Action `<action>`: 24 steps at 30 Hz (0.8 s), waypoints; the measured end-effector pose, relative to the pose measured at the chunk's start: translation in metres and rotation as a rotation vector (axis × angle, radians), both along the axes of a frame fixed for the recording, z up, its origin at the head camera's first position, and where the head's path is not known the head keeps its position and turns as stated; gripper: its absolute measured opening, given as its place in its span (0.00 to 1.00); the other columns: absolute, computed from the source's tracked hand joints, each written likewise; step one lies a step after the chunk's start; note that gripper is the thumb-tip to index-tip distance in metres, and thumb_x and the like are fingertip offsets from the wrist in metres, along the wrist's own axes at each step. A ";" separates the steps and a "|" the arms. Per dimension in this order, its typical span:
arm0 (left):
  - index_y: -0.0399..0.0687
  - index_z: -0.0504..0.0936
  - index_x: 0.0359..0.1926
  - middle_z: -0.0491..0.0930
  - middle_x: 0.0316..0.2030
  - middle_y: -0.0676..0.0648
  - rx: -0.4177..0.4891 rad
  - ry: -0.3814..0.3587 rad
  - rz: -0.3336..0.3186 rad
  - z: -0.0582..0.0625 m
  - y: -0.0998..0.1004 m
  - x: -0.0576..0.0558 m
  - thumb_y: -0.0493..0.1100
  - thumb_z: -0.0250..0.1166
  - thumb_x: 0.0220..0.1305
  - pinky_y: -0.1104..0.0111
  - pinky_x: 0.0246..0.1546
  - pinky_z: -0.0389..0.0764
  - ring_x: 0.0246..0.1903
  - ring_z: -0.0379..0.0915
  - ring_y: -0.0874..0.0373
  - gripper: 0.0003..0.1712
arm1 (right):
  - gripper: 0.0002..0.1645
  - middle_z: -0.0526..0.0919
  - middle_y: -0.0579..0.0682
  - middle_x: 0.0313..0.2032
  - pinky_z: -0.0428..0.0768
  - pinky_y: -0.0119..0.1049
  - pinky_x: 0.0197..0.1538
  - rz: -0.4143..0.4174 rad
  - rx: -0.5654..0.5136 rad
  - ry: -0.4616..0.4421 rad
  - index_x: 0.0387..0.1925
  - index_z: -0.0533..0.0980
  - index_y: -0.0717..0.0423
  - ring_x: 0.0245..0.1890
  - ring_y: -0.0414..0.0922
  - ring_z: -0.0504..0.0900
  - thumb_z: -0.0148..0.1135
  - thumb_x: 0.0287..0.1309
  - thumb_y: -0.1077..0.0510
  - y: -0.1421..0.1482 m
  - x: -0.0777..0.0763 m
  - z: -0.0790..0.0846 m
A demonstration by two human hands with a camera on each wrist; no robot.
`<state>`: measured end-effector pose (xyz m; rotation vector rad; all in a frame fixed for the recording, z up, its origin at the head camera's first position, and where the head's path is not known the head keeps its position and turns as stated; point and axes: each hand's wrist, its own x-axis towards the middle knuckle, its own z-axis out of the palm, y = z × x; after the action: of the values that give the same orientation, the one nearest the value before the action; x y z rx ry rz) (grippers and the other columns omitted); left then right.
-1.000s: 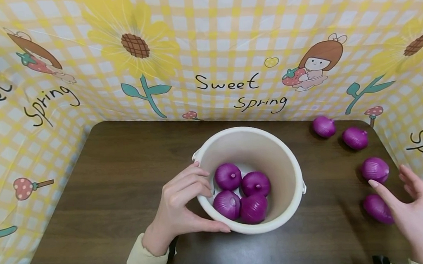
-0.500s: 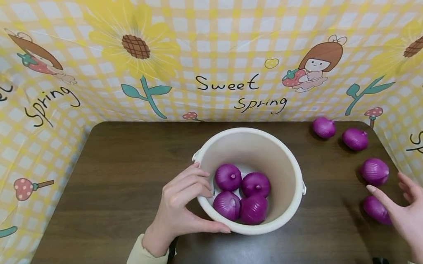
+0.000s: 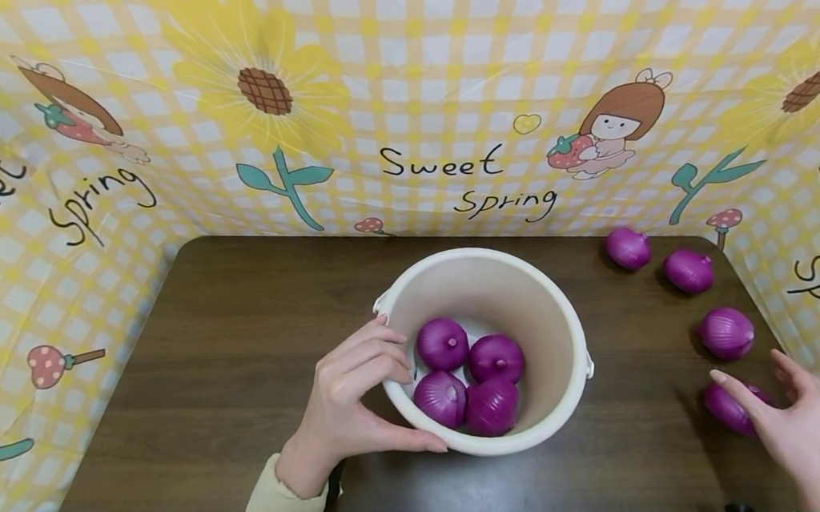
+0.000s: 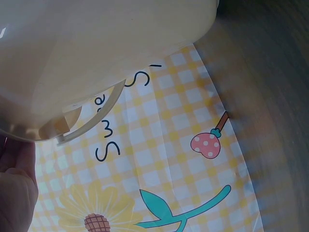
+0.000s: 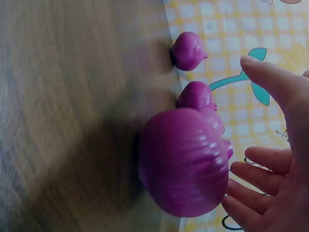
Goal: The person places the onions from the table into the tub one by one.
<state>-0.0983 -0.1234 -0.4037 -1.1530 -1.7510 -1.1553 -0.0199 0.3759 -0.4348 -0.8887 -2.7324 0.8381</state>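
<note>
My left hand point(image 3: 356, 397) grips the rim of a cream bucket point(image 3: 513, 444), thumb at the front and fingers along its left side. Several purple onions point(image 3: 496, 359) lie together on the bucket's bottom. The left wrist view shows the bucket's outer wall point(image 4: 111, 43) and its handle point(image 4: 99, 118). Over at the right, my right hand point(image 3: 806, 426) hovers with thumb and fingers spread around the nearest onion point(image 3: 727, 408), partly covering it in the head view. In the right wrist view this onion point(image 5: 183, 164) looms large, its stem end near the fingertips.
Three more onions stand in a curved line up the table's right side: one close by point(image 3: 727, 334), another near the corner point(image 3: 689, 270), the last by the back edge point(image 3: 629, 248). Checked yellow cloth point(image 3: 424, 62) rises behind and beside the dark wooden table point(image 3: 243, 341).
My right hand has come down and slightly left, nearer the front onion, fingers still spread. My left hand, the bucket and the onions stay where they were.
</note>
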 end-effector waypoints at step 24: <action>0.46 0.78 0.25 0.79 0.28 0.52 0.001 -0.004 -0.002 0.000 0.000 0.000 0.70 0.84 0.34 0.44 0.59 0.77 0.40 0.82 0.48 0.36 | 0.58 0.65 0.81 0.62 0.66 0.71 0.56 0.123 0.038 -0.080 0.72 0.60 0.72 0.61 0.78 0.64 0.71 0.57 0.35 0.011 0.008 -0.018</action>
<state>-0.0984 -0.1234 -0.4041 -1.1527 -1.7526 -1.1609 -0.0116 0.3870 -0.4527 -0.7694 -2.8871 0.7843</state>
